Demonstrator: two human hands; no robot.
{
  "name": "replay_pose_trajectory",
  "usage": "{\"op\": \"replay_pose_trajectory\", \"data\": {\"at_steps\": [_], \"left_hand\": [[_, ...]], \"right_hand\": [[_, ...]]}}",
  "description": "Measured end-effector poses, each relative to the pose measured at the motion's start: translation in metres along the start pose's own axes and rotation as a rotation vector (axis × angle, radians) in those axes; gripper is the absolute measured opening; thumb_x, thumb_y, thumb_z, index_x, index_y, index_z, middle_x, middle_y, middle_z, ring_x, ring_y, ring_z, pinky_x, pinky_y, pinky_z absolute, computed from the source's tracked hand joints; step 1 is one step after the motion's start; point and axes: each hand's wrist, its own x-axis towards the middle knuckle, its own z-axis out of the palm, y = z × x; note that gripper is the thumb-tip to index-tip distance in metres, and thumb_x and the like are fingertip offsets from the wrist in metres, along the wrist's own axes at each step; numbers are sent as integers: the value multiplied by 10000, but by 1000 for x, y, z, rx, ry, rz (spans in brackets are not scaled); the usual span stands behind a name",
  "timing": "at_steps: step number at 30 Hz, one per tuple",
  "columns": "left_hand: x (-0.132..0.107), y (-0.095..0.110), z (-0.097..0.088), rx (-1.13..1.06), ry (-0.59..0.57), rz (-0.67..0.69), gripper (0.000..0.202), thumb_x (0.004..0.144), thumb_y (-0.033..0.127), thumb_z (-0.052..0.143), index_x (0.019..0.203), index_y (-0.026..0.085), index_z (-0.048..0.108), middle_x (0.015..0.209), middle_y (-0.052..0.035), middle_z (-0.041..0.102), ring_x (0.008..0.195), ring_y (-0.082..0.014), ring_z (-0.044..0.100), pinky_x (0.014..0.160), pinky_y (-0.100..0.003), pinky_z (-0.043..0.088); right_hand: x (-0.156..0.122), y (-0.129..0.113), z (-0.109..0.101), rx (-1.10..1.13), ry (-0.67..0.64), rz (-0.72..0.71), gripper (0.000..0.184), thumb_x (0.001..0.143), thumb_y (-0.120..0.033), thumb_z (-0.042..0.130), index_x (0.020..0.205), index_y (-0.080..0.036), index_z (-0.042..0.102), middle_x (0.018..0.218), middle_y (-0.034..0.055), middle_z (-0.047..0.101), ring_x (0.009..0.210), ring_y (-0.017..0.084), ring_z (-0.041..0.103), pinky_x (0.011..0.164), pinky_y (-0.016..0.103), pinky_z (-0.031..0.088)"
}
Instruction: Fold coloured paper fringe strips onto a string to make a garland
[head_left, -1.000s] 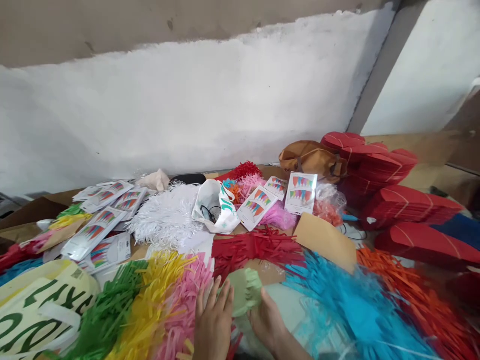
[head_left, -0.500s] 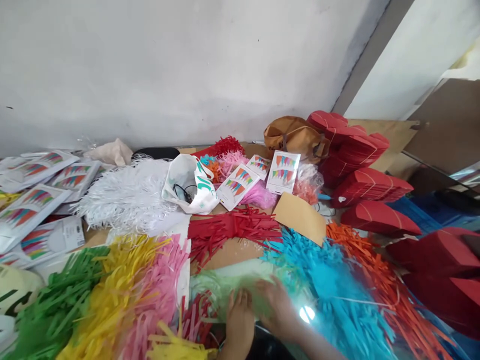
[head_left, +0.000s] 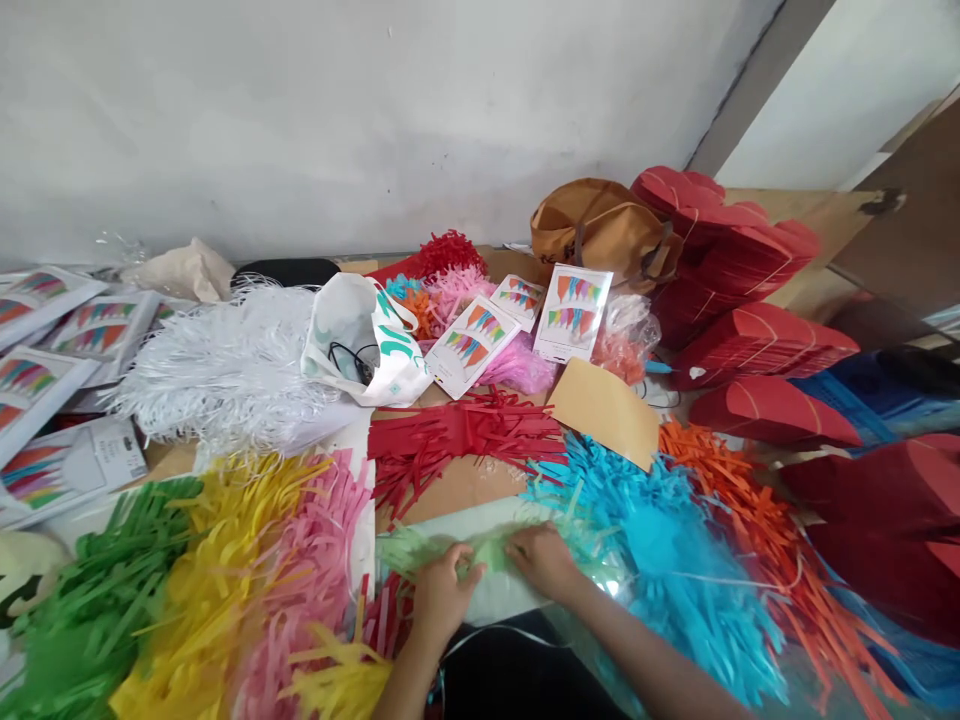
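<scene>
Fingers of the left hand curl closed around one end of a pale green fringed paper, apparently pinching it. The right hand lies over the other end, its fingers flat and together; whether they grip or only press, I cannot tell. The green paper sits between the two hands, above a clear plastic sheet.

Just beyond the fingertips, a red fringed paper lies on a cardboard surface. Turquoise fringed paper crowds in right of the right hand, with orange fringed paper farther right. Left of the left hand lies pink fringed paper.

Those narrow green strips could tear if the hands pull unevenly. Slick plastic could also let the paper slide from the fingers under light pressure. Turquoise strips so near the right hand could snag and drag along with any sideways sweep, while a careless move of the left wrist could pull pink strips into the green.
</scene>
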Motion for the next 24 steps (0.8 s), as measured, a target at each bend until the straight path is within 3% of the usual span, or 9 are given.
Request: {"op": "replay_pose_trajectory", "data": {"at_steps": [6,15,24], "left_hand": [[2,13,0,125,-4,-145,283,915,306,466,1021,216,712,952,-91,763,950,-261,686,893,-403,425],[7,21,0,227,-46,-163,258,866,288,480,925,209,719,887,-99,743,915,-260,667,857,-397,390],[3,21,-1,239,-17,-130,227,861,282,502,929,237,713,861,-73,740,894,-246,665,837,-382,382]], "right_hand": [[14,-1,2,-62,-46,88,249,888,-288,524,754,-196,714,783,53,755,743,194,664,702,280,336],[19,-4,-6,-117,-130,127,217,847,-316,555,778,-212,733,802,44,768,768,197,680,706,266,359],[20,-3,-8,-131,-156,143,189,839,-299,576,792,-219,740,816,35,771,774,197,688,642,252,344]]}}
